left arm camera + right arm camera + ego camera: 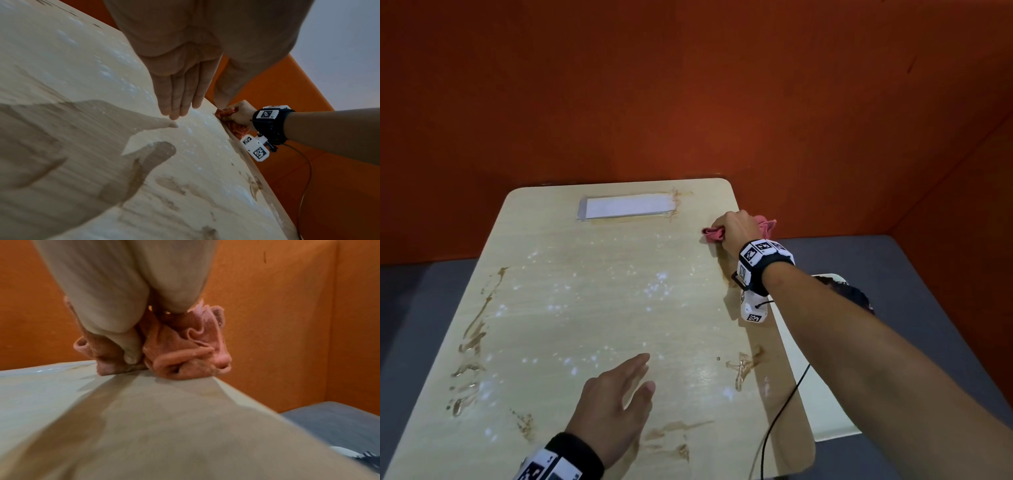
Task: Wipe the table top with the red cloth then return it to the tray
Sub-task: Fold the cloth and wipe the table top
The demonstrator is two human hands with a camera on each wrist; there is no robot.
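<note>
at the far right edge of the table top [592, 308], the right hand [738, 231] is clenched around the red cloth [714, 234], pressing the wad onto the wood with one end hanging past the rim. the left hand [616, 407] rests flat near the front, fingers straight and together, holding nothing. the risk, as i judge it, is that a stroke this close to the rim drags the cloth off the edge, or smears the brown streaks [474, 337] rather than lifting them, since the cloth is bunched and little of it touches. its long axis runs roughly left to right across the table, one end toward the white label [626, 206], the other toward the orange wall [688, 85]. the tray [808, 377] sits low, just beside the table's right side.
</note>
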